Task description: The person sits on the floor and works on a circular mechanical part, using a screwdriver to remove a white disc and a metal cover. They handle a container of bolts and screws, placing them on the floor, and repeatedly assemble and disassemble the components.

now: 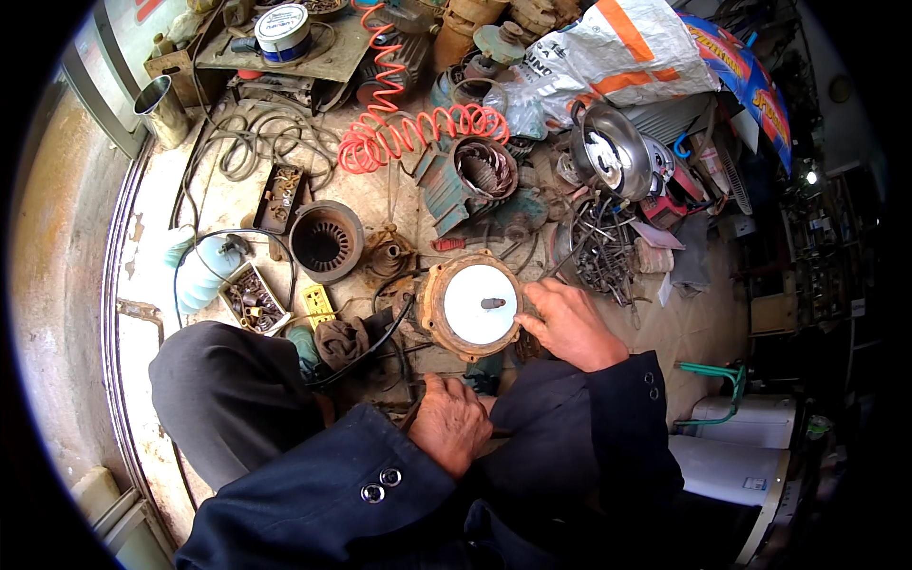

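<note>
A round rusty metal cover [429,302] with bolt lugs around its rim sits before my knees. A bright white disc [465,313] fills its middle, and a short dark stub [493,304] stands off the disc's centre. My right hand [574,326] grips the cover's right edge, thumb and fingers at the rim. Below the cover, nearer my body, my left hand [448,424] is closed with its fingers curled. Whatever lies in it is hidden under the palm. A black cable [388,334] runs just left of the cover.
Around me lie a motor housing with windings [328,242], a green motor body [465,190], a tray of bolts [255,300], a coiled red air hose [418,133] and a heap of metal tools [603,249]. A steel bowl [622,152] stands behind the heap.
</note>
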### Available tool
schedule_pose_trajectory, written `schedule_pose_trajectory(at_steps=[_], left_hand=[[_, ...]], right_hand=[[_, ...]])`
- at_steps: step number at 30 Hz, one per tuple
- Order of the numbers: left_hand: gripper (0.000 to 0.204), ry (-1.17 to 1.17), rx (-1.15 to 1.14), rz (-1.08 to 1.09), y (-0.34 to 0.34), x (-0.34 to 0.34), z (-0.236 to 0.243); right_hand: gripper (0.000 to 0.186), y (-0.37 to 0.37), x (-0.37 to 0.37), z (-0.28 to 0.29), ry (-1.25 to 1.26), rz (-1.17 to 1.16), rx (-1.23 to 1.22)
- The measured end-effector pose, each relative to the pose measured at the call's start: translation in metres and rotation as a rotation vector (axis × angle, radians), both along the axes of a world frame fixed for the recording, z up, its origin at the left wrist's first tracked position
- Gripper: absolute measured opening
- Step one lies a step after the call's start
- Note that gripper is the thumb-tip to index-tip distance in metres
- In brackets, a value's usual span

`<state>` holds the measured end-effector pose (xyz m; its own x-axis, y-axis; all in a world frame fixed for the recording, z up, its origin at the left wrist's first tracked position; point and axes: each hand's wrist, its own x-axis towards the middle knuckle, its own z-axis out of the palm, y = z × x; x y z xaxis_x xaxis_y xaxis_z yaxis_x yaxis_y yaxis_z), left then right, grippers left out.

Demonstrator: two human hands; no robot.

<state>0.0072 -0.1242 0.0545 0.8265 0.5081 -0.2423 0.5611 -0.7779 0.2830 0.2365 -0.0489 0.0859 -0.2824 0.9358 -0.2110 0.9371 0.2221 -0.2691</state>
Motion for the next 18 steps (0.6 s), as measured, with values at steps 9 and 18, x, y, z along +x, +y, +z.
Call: schedule_pose_trajectory(at_steps=[9,18], left_hand=[[0.023,0.03,0.026,-0.023,-0.002,-0.003,-0.011],[0.026,0.077,-0.048,-0.002,-0.001,-0.003,-0.012]], right_hand=[[0.024,-0.001,-0.011,-0.012,0.031,0.045,0.1],[0.016,0.003,-0.02,-0.014,0.054,0.085,0.121]])
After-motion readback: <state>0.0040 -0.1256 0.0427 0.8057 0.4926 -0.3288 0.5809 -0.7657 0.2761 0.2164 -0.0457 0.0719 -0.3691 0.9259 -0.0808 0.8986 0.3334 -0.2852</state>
